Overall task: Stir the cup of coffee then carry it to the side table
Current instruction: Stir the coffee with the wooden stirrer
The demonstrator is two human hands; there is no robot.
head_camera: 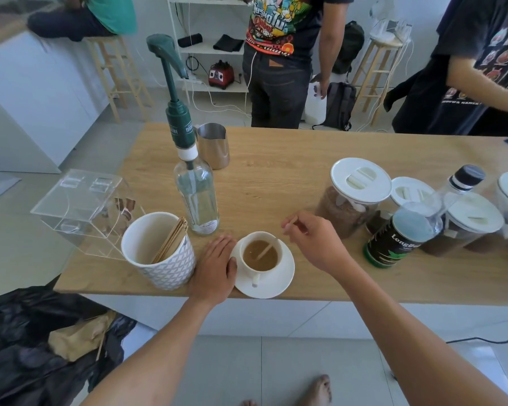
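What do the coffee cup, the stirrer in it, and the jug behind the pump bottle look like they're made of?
The coffee cup looks like glazed white ceramic: smooth, opaque, faintly shiny, matching its saucer. The stirrer, held by the right hand, appears to be thin pale wood, like the sticks in the holder. The jug seems to be brushed stainless steel, grey with soft reflections.

Left hand (216, 266): flat, palm down, fingers together & extended fwd, thumb out to the right. Left forearm angled up-right. Right hand (314, 241): raised, wrist bent, thumb & forefinger pinched. Right forearm extended diagonally up-left. Both arms bare.
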